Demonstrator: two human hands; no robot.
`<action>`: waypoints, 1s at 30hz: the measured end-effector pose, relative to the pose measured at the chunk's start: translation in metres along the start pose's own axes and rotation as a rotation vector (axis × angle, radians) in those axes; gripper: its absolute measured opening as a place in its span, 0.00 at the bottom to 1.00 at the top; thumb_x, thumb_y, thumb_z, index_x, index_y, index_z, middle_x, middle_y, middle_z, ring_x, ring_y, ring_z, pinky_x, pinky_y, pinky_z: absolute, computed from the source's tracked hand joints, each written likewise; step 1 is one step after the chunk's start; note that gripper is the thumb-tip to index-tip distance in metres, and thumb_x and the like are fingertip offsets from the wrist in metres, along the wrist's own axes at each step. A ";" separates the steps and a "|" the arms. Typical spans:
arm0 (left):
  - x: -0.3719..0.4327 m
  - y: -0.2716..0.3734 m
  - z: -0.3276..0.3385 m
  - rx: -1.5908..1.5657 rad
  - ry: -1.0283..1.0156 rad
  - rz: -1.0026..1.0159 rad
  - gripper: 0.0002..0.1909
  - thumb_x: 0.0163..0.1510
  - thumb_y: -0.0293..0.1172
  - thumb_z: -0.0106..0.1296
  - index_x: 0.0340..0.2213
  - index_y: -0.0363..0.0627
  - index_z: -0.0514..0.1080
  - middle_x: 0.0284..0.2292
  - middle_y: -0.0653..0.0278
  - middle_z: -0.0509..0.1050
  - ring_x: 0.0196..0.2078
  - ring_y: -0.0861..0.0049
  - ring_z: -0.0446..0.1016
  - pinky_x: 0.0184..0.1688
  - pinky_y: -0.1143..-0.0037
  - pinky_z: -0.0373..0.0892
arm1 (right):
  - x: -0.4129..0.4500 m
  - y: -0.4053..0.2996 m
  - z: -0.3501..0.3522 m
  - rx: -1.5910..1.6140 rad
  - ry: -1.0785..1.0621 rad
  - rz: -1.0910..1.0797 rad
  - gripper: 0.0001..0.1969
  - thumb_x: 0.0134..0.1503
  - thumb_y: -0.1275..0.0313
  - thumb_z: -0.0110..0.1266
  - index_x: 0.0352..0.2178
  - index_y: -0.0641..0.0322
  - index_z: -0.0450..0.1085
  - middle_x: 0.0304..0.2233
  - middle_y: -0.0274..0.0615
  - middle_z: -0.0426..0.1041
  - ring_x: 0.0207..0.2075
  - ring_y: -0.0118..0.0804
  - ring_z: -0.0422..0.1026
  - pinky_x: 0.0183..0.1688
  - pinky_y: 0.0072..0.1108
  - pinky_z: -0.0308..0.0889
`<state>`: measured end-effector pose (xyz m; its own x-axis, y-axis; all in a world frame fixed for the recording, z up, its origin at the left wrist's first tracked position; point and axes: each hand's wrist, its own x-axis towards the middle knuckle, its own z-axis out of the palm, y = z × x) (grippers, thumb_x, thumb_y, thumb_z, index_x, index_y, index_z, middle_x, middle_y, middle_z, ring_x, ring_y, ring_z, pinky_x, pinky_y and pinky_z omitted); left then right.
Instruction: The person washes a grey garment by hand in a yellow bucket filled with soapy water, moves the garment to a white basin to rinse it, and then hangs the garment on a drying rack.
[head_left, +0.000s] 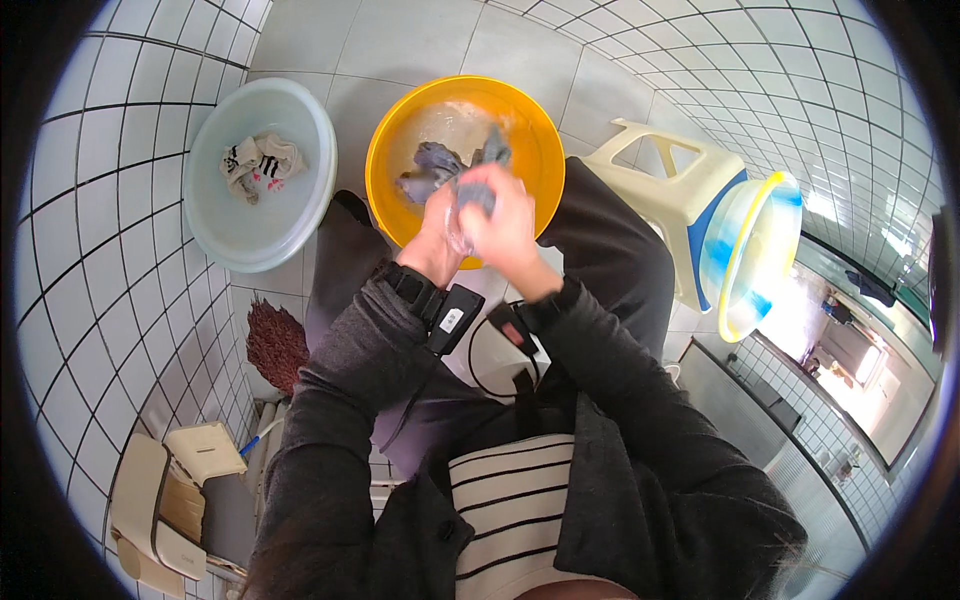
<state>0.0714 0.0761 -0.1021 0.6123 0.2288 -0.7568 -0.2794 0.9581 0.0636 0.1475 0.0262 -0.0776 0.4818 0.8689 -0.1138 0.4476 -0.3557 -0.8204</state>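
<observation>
A yellow plastic basin (551, 161) with cloudy, sudsy water stands on the floor between my knees. Over its near side, my right hand (504, 217) is closed around a wet grey cloth (476, 196), perhaps a sock. Pressed against it from the left, my left hand (441, 229) is wet with suds and grips the same cloth; its fingers are partly hidden. One end of the cloth sticks up beyond my right hand, blurred. A purplish-grey fabric piece (437, 159) hangs or lies just past my left hand, inside the basin's outline.
At the left, a pale blue basin (259, 232) holds white socks (262, 159) with dark stripes. To the right is a cream and blue plastic stool (660, 180) with a translucent basin (750, 255) on it. A dark red bristly brush or broom head (277, 345) is by the left wall.
</observation>
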 end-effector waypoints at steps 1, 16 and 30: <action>-0.002 0.001 0.000 0.003 -0.002 0.002 0.12 0.53 0.31 0.32 0.32 0.41 0.65 0.28 0.61 0.70 0.29 0.70 0.71 0.30 0.71 0.68 | 0.011 0.002 0.003 0.094 0.063 0.173 0.15 0.37 0.77 0.47 0.32 0.59 0.65 0.26 0.42 0.68 0.29 0.36 0.67 0.30 0.22 0.62; 0.002 -0.001 -0.016 -0.179 -0.185 0.044 0.10 0.55 0.31 0.36 0.34 0.41 0.66 0.31 0.61 0.71 0.34 0.71 0.71 0.37 0.75 0.68 | 0.002 -0.004 0.007 -0.057 0.009 -0.012 0.12 0.44 0.69 0.52 0.33 0.60 0.66 0.32 0.50 0.68 0.33 0.50 0.68 0.34 0.28 0.64; 0.006 0.006 0.007 -0.135 0.088 0.050 0.13 0.54 0.33 0.35 0.37 0.41 0.66 0.35 0.62 0.70 0.39 0.71 0.69 0.43 0.70 0.66 | 0.054 0.045 -0.025 1.175 -0.336 0.905 0.16 0.52 0.61 0.43 0.32 0.66 0.67 0.26 0.42 0.71 0.29 0.36 0.71 0.37 0.25 0.66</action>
<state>0.0787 0.0849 -0.1019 0.5293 0.2542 -0.8095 -0.4088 0.9124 0.0193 0.2128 0.0486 -0.1066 -0.0041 0.6091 -0.7931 -0.8088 -0.4685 -0.3556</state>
